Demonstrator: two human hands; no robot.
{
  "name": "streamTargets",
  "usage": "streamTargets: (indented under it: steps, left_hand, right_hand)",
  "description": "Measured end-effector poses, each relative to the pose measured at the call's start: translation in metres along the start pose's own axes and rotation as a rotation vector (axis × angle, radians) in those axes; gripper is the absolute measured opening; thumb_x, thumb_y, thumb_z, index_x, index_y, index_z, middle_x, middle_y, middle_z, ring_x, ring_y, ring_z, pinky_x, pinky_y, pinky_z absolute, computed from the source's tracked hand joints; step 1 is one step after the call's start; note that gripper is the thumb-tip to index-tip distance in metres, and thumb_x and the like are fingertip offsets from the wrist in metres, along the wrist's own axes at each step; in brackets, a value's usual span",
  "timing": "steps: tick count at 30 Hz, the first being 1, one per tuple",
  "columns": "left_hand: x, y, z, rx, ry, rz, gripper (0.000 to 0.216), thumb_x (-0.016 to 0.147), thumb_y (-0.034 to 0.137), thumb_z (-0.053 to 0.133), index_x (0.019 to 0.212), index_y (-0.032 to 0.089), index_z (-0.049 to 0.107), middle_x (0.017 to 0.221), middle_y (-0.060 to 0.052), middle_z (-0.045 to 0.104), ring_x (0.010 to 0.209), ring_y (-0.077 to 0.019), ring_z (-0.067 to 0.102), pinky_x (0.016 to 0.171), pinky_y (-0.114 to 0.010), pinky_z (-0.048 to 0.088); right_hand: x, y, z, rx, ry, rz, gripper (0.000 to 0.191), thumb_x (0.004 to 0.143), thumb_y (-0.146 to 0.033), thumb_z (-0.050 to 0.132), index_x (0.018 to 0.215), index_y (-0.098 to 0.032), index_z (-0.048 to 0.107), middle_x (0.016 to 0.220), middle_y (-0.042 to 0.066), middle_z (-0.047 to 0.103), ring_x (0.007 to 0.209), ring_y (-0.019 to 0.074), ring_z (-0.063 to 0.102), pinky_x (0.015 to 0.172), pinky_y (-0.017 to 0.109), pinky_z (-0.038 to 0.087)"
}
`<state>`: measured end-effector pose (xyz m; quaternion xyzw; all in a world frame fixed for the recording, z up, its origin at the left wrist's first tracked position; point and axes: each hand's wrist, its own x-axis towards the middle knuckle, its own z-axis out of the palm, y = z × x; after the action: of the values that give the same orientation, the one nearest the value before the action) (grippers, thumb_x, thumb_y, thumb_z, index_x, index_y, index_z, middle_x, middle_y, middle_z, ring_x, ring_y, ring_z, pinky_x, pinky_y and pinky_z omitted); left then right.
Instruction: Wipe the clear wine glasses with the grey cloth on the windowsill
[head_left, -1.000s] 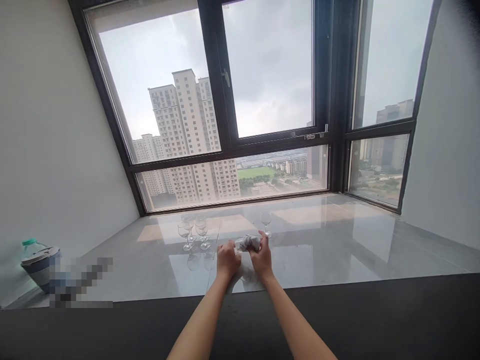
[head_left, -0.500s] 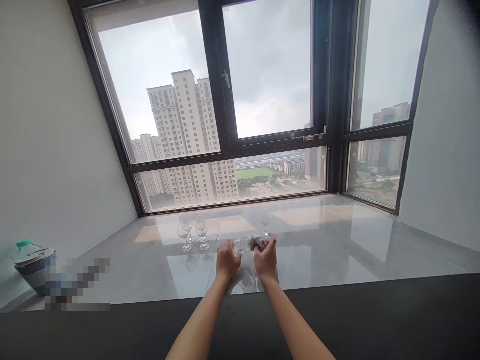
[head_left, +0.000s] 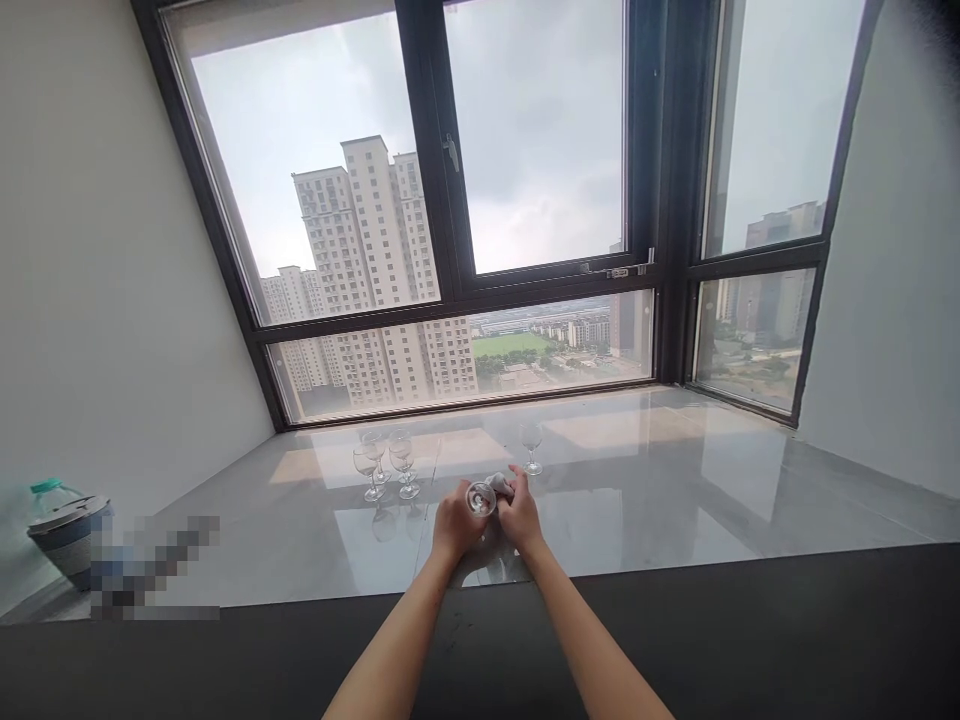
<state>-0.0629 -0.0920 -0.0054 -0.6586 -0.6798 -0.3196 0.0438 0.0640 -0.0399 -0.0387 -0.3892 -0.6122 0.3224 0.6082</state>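
Note:
In the head view, my left hand (head_left: pixel 454 522) is closed around a wine glass (head_left: pixel 481 498), whose round end faces me. My right hand (head_left: pixel 520 514) grips a bunched grey cloth (head_left: pixel 498 484) right beside the glass. Whether the cloth touches the glass I cannot tell. Both hands are over the glossy grey sill (head_left: pixel 645 500), near its front edge. Just beyond my right hand, another wine glass (head_left: pixel 532 447) stands upright. To the left, several upright wine glasses (head_left: pixel 402 462) are grouped together.
A large dark-framed window (head_left: pixel 450 310) rises behind the sill. At the far left stand a dark cup with a light lid (head_left: pixel 71 540) and a bottle with a green cap (head_left: pixel 48 487). Beside them is a blurred-out patch. The sill's front edge drops to a dark face (head_left: pixel 675 630).
The held glass has turned from lying sideways to facing me with its round end. My right hand and the cloth have moved left, closer to my left hand.

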Motion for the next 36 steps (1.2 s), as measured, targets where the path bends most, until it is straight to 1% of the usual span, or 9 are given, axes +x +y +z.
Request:
streamTargets:
  steps: [4, 8, 14, 20, 23, 27, 29, 32, 36]
  left_hand:
    - [-0.002, 0.0, -0.003, -0.104, -0.033, 0.1, 0.009, 0.084, 0.031, 0.058, 0.084, 0.022, 0.057, 0.084, -0.004, 0.07, 0.078, -0.0173, 0.066, 0.07, -0.024, 0.042]
    - [-0.005, 0.001, -0.005, -0.099, -0.052, 0.145, 0.011, 0.081, 0.033, 0.061, 0.084, 0.022, 0.059, 0.085, -0.005, 0.07, 0.078, -0.0183, 0.065, 0.071, -0.026, 0.043]
    - [-0.007, -0.001, -0.006, -0.187, -0.033, 0.149, 0.023, 0.08, 0.034, 0.061, 0.1, 0.023, 0.056, 0.082, -0.002, 0.068, 0.073, -0.0163, 0.063, 0.067, -0.024, 0.042]
    - [-0.001, -0.009, 0.003, -0.223, 0.019, 0.047, 0.037, 0.084, 0.044, 0.057, 0.11, 0.019, 0.057, 0.067, 0.002, 0.062, 0.058, -0.0151, 0.059, 0.061, -0.024, 0.039]
    - [0.002, -0.012, 0.007, -0.247, 0.047, -0.001, 0.037, 0.086, 0.049, 0.055, 0.103, 0.017, 0.062, 0.057, 0.002, 0.06, 0.056, -0.0165, 0.06, 0.06, -0.024, 0.038]
    - [0.002, -0.013, 0.007, -0.187, 0.112, -0.015, 0.032, 0.086, 0.046, 0.056, 0.088, 0.017, 0.069, 0.059, -0.001, 0.063, 0.058, -0.0163, 0.062, 0.064, -0.025, 0.039]
    - [0.001, -0.013, 0.007, -0.139, 0.105, -0.002, 0.029, 0.084, 0.043, 0.058, 0.086, 0.017, 0.07, 0.059, -0.002, 0.063, 0.059, -0.0162, 0.062, 0.065, -0.025, 0.039]
    - [0.001, -0.013, 0.008, -0.082, 0.081, -0.005, 0.027, 0.085, 0.041, 0.059, 0.087, 0.017, 0.07, 0.059, -0.001, 0.062, 0.06, -0.0159, 0.061, 0.064, -0.024, 0.037]
    - [0.005, -0.016, 0.012, -0.04, 0.068, -0.022, 0.027, 0.087, 0.04, 0.055, 0.089, 0.017, 0.067, 0.057, 0.0, 0.059, 0.058, -0.016, 0.059, 0.061, -0.024, 0.034]
  right_hand:
    - [-0.001, -0.001, 0.001, 0.009, -0.029, -0.001, 0.061, 0.07, -0.017, 0.049, 0.131, -0.021, 0.044, 0.098, 0.004, 0.07, 0.086, 0.0204, 0.064, 0.081, 0.034, 0.048]
    - [0.0, 0.0, 0.0, -0.02, -0.032, 0.028, 0.061, 0.068, -0.017, 0.05, 0.128, -0.02, 0.044, 0.097, 0.004, 0.07, 0.086, 0.0215, 0.064, 0.08, 0.034, 0.047]
    - [0.002, 0.007, 0.001, -0.036, -0.078, 0.024, 0.061, 0.067, -0.015, 0.05, 0.127, -0.019, 0.045, 0.086, 0.001, 0.069, 0.078, 0.0209, 0.062, 0.075, 0.031, 0.045]
    - [0.001, 0.008, 0.0, -0.116, -0.079, 0.071, 0.072, 0.071, -0.017, 0.05, 0.14, -0.016, 0.033, 0.083, 0.001, 0.067, 0.077, 0.0209, 0.062, 0.071, 0.029, 0.044]
    - [0.001, 0.006, -0.001, -0.152, -0.036, 0.093, 0.07, 0.072, -0.017, 0.05, 0.14, -0.016, 0.035, 0.09, 0.005, 0.068, 0.083, 0.022, 0.064, 0.074, 0.03, 0.046]
    - [0.0, -0.002, -0.003, -0.17, 0.101, 0.14, 0.065, 0.075, -0.022, 0.048, 0.138, -0.015, 0.036, 0.095, 0.008, 0.067, 0.086, 0.0232, 0.065, 0.075, 0.031, 0.048]
    - [-0.001, -0.01, -0.008, -0.164, 0.165, 0.137, 0.062, 0.078, -0.026, 0.046, 0.138, -0.015, 0.036, 0.094, 0.007, 0.066, 0.084, 0.0231, 0.065, 0.073, 0.031, 0.049]
    - [-0.005, -0.025, -0.024, -0.219, 0.208, 0.059, 0.061, 0.079, -0.028, 0.044, 0.139, -0.016, 0.037, 0.097, 0.007, 0.066, 0.082, 0.0235, 0.064, 0.069, 0.031, 0.048]
    - [-0.013, -0.052, -0.057, -0.26, 0.161, -0.086, 0.063, 0.081, -0.025, 0.044, 0.142, -0.016, 0.033, 0.093, 0.006, 0.064, 0.067, 0.019, 0.061, 0.06, 0.028, 0.047]
